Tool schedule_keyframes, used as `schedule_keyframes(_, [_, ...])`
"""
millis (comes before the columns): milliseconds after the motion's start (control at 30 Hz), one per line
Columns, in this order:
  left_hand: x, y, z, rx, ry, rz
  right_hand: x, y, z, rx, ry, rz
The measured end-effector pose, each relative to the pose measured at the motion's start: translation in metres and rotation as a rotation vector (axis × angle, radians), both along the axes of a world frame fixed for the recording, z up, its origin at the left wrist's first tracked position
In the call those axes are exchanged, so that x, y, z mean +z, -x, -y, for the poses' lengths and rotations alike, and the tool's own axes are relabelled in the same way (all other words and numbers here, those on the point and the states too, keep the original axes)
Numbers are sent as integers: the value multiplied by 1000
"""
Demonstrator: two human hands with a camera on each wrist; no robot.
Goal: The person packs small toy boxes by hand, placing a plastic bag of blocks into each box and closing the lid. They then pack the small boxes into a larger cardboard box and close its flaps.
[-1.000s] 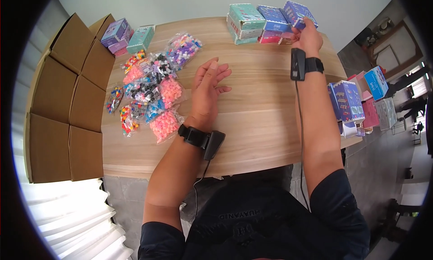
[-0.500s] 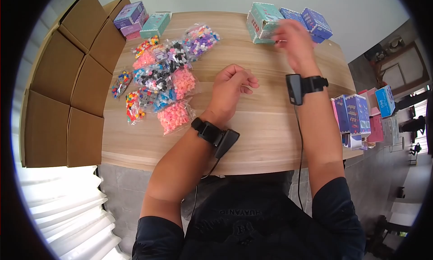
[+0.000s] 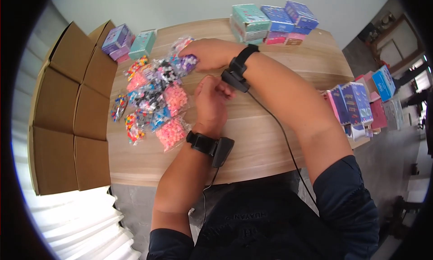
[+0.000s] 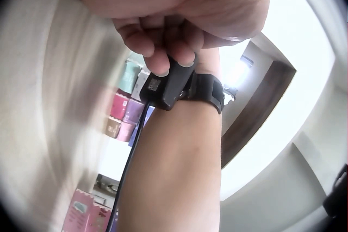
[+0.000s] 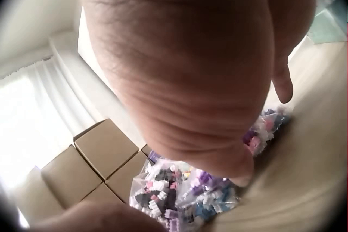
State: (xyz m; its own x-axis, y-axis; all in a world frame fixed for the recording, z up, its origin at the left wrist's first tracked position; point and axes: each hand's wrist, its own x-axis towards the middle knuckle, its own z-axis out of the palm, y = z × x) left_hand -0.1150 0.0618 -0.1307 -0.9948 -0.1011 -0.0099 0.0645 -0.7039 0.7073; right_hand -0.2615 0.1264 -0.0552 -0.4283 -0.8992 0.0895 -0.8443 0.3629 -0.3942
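Note:
In the head view my right hand point(image 3: 209, 54) is over the bag of purple and white plastic pieces point(image 3: 186, 65) at the back of the pile, its fingers reaching across the bag. The right wrist view shows this bag point(image 5: 202, 186) beyond the thumb side, with one fingertip point(image 5: 283, 88) apart from it on the other side; the palm hides much of the rest. Over the table just in front of the right wrist, my left hand point(image 3: 211, 102) is loosely curled and holds nothing. Pink pieces in a clear bag point(image 3: 175, 98) lie left of it.
Several more bags, including one of black and white pieces point(image 3: 149, 99), lie on the wooden table point(image 3: 261, 147). Brown cartons point(image 3: 54, 102) stand along the left edge. Small boxes point(image 3: 250, 21) are stacked at the back right, others point(image 3: 142, 44) at the back left and more point(image 3: 356, 104) on the right.
My right hand has let go of the blue box at the back right and swung left to the purple bag. The left hand shifted slightly and its fingers curled more.

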Motion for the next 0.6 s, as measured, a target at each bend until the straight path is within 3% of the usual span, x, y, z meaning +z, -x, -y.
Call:
schedule_keyframes(100, [2,0,-6,26,-15,17,-6,-12,-15,-186,-66,-213])
schedule_keyframes(300, [7,-2,-3,-38,34,40,-6,-63,-79,-474,-204,-244])
schedule_keyframes(367, [10,-2,-2,-45,28,31,26,-108,-112,-519,-131,-204])
schedule_keyframes(500, [8,-1,2,-41,64,-10,95,-205,-210,-588,309,-372])
schedule_keyframes(567, [10,-1,0,-41,57,6,127,-251,-264,-905,419,-422])
schedule_keyframes(600, [10,-2,-1,-42,60,14,143,-271,-274,-1113,591,-354])
